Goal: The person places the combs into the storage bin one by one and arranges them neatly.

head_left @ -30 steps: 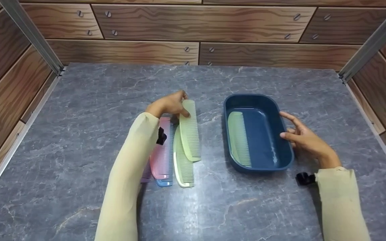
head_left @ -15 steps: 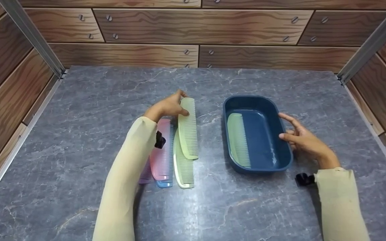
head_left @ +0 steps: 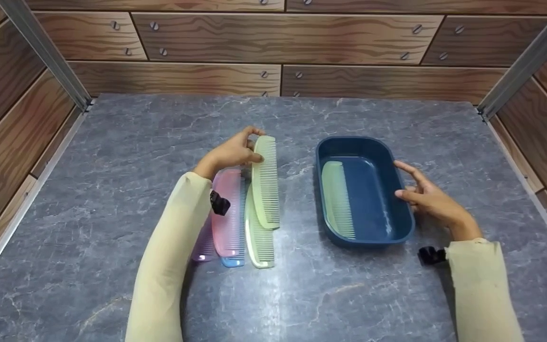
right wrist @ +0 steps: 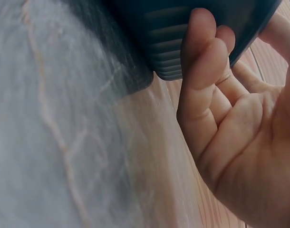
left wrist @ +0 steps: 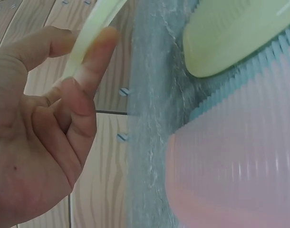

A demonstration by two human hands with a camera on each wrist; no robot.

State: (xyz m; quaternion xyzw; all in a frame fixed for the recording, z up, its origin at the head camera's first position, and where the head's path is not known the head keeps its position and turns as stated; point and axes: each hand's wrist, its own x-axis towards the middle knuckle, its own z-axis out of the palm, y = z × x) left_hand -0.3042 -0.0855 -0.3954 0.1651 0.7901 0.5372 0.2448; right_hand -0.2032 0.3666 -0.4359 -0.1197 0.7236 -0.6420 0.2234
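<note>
My left hand point(head_left: 231, 151) pinches the far end of a pale green comb point(head_left: 265, 190) between thumb and fingers. In the left wrist view, this comb point(left wrist: 93, 31) is seen edge-on, raised off the table. Under it in the head view lies a second pale green comb point(head_left: 258, 242), partly covered. To the left are a pink comb point(head_left: 227, 213), a blue comb point(head_left: 233, 261) mostly hidden beneath it, and a purple comb point(head_left: 203, 251). My right hand point(head_left: 437, 204) grips the right rim of a dark blue tub point(head_left: 368, 240), with curled fingers against its outer wall. Another green comb point(head_left: 337, 199) lies inside the tub.
The grey marbled table point(head_left: 302, 294) is bounded by wood-patterned panels point(head_left: 273, 38) at the back and sides. Metal posts point(head_left: 520, 61) stand at the back corners. A black wrist camera point(head_left: 220, 203) hangs close over the pink comb.
My left hand has shifted slightly left and away from me, drawing the held comb up a little. The left forearm has moved left, uncovering more of the purple comb. The right hand stays put.
</note>
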